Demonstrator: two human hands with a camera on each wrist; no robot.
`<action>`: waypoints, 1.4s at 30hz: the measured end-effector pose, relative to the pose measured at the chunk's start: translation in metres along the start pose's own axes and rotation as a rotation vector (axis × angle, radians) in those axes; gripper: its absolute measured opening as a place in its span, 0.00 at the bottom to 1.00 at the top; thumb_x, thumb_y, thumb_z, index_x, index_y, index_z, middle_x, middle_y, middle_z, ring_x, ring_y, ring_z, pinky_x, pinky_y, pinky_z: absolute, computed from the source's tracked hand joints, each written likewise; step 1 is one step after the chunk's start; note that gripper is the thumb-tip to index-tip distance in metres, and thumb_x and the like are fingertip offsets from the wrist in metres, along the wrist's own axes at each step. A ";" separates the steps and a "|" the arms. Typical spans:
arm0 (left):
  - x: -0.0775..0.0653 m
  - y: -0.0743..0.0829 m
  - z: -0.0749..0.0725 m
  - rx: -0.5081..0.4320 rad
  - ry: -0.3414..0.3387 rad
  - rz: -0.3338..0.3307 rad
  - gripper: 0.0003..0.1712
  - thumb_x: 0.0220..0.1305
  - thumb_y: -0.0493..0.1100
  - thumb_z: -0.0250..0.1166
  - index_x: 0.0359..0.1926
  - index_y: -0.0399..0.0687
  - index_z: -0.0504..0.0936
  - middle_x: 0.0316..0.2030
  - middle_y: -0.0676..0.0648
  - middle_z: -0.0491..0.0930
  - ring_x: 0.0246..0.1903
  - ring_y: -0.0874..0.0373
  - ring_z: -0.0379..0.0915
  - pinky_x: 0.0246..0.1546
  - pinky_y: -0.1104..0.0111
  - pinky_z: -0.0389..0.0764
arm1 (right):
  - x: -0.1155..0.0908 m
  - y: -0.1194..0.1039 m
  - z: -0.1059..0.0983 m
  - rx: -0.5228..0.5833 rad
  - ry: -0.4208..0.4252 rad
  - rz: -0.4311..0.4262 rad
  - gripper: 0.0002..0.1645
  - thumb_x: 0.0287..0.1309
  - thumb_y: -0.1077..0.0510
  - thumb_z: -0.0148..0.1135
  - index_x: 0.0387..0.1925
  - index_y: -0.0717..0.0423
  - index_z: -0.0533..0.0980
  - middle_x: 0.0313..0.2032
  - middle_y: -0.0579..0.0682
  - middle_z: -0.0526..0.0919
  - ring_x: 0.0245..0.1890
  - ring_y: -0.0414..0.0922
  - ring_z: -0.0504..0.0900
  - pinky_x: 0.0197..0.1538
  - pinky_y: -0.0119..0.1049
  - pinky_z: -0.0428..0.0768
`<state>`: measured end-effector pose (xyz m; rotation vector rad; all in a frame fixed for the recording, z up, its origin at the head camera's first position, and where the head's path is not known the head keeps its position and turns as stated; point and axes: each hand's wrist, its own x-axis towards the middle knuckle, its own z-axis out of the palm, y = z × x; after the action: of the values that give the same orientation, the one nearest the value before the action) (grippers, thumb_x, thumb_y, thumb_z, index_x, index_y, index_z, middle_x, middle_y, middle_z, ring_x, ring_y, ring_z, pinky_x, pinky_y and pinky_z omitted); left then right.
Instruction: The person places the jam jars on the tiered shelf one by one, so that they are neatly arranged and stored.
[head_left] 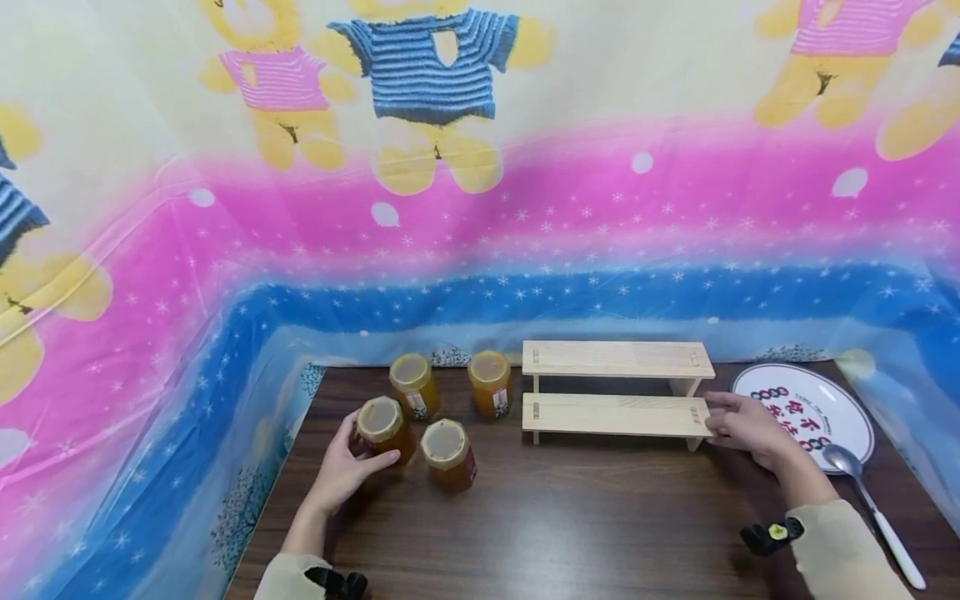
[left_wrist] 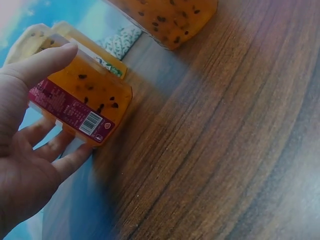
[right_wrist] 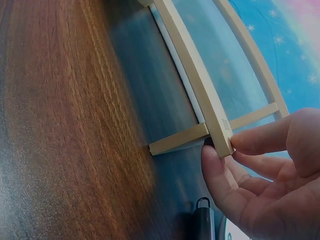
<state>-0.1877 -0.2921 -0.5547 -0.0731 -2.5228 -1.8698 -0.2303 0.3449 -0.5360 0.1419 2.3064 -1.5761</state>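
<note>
- Evidently, both hands are occupied, one on each side of the table (head_left: pixel 570 525).
- The left hand (head_left: pixel 336 473) has its grip around the leftmost jar (head_left: pixel 386 427), thumb along the near side and fingers curving around the far left; holding opposite faces probably gives a secure hold on the smooth body. Whether the base rests fully on the table is hard to tell.
- The right hand (head_left: pixel 756 432) pinches the right end of the lower board of a wooden stand (head_left: pixel 607 414) between thumb and fingers, presumably because that thin end is easy to grasp and control.
- The stand sits right of centre towards the far edge, its upper board farther back and higher, likely so that two rows would both stay visible.
- Three other lidded jars stand upright nearby: the near jar (head_left: pixel 450 457) to the right of the held one, the far-left jar (head_left: pixel 415 387) just beyond it, and the far-right jar (head_left: pixel 491 386) near the stand's left end.
- At far right lies a plate (head_left: pixel 857 417); a spoon (head_left: pixel 873 504) overlaps its near edge, handle towards the near right, perhaps set aside there.
</note>
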 end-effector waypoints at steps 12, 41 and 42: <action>0.005 -0.001 0.002 0.015 0.030 0.004 0.50 0.59 0.38 0.79 0.76 0.47 0.61 0.69 0.39 0.67 0.69 0.41 0.64 0.69 0.43 0.66 | 0.001 0.002 -0.003 0.061 -0.002 0.055 0.43 0.71 0.67 0.52 0.79 0.73 0.45 0.70 0.80 0.59 0.55 0.51 0.82 0.57 0.47 0.84; 0.008 -0.007 0.003 0.007 0.083 -0.001 0.49 0.56 0.36 0.81 0.74 0.46 0.65 0.69 0.40 0.68 0.70 0.43 0.63 0.69 0.43 0.66 | 0.001 0.009 0.002 0.083 0.052 0.070 0.41 0.72 0.64 0.56 0.76 0.78 0.50 0.67 0.77 0.67 0.48 0.44 0.84 0.53 0.40 0.85; 0.007 -0.007 0.003 0.016 0.087 0.006 0.49 0.55 0.37 0.81 0.73 0.46 0.65 0.68 0.41 0.69 0.69 0.44 0.64 0.68 0.43 0.68 | 0.001 0.009 0.002 0.082 0.054 0.071 0.41 0.72 0.64 0.56 0.76 0.78 0.50 0.67 0.77 0.67 0.48 0.43 0.84 0.53 0.40 0.85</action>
<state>-0.1948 -0.2914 -0.5621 0.0007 -2.4774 -1.8092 -0.2281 0.3466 -0.5449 0.2859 2.2514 -1.6510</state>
